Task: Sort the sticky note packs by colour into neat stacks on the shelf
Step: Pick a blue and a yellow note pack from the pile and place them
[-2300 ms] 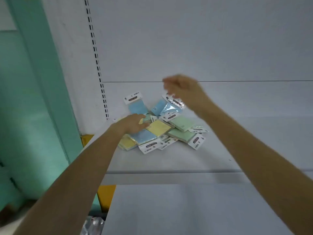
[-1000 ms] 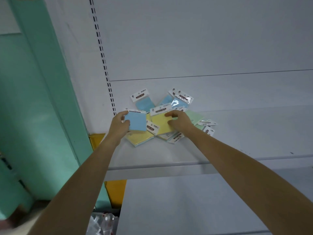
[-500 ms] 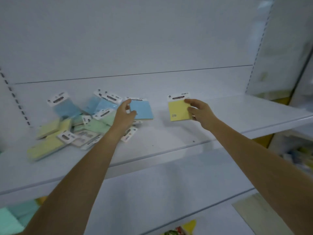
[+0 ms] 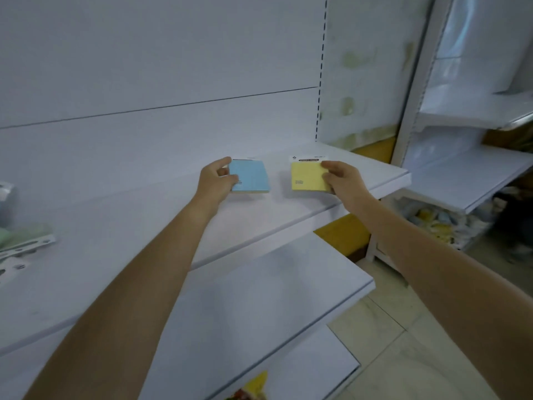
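Note:
My left hand [image 4: 215,180] grips a blue sticky note pack [image 4: 252,176] by its left edge, low over the white shelf [image 4: 173,220]. A hand's width to the right, my right hand [image 4: 341,176] holds a yellow sticky note pack [image 4: 307,176] by its right edge, with its white header card pointing to the back wall. Whether either pack touches the shelf I cannot tell. At the far left edge lies the pile of remaining packs [image 4: 20,241], green ones and white header cards showing, mostly cut off.
The shelf ends at its right corner [image 4: 403,176], past the perforated upright [image 4: 321,70]. A lower shelf [image 4: 259,298] juts out below. A second white shelving unit [image 4: 467,174] stands at the right, with bagged goods [image 4: 438,223] on the floor beneath it.
Both hands have carried their packs further right along the shelf, away from the pile, and the view has swung right with them. The pile now sits at the left edge.

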The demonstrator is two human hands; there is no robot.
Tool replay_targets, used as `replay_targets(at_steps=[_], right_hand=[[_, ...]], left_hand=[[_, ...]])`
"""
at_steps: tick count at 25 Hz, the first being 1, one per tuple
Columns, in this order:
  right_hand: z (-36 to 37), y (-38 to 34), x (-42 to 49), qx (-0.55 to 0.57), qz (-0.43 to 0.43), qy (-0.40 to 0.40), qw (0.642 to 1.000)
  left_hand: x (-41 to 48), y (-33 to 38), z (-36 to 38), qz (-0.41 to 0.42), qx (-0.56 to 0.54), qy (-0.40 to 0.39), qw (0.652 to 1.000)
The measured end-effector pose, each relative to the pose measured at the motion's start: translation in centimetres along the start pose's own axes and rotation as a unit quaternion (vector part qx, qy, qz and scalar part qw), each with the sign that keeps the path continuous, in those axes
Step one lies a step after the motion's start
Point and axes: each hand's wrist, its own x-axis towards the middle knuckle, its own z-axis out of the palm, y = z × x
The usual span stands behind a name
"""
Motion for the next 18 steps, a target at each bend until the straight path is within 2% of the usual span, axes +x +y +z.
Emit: replay_targets(at_steps=[4, 9, 18], right_hand=[[-5.2, 2.6, 6.9, -0.015, 0.007, 0.03, 0.999], [-8.3, 3.6, 15.1, -0.018, 0.018, 0.035, 0.999], [-6.3, 5.9, 27.9, -0.045, 0.035, -0.113, 0.992]], left_hand=[[5.8, 0.4, 7.4, -0.011, -0.013, -0.038, 0.999], [12.9, 0.3, 13.3, -0.01, -0.006, -0.036, 0.999], [19.6, -2.2, 17.5, -0.079, 0.043, 0.046, 0.995]])
